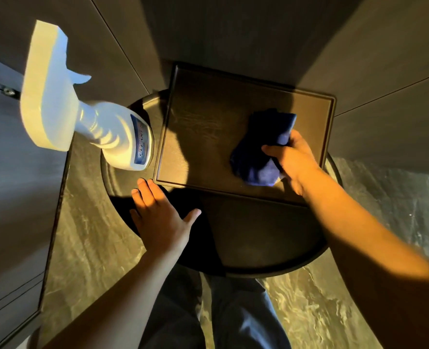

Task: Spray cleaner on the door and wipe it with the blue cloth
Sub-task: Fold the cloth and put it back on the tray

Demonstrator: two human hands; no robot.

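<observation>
The blue cloth (pixel 258 152) is gripped by the right hand (pixel 292 159); the left hand (pixel 158 212) is spread flat; the spray bottle (pixel 102 127) at ten o'clock could be knocked over by a careless reach.

The spray bottle (pixel 123 137) carries a blue label (pixel 140 144) with pale lettering, too blurred and slanted to read; no other text shows.

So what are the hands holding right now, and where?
Right hand grips the bunched dark blue cloth at its right side; left hand lies flat, holding nothing.
</observation>
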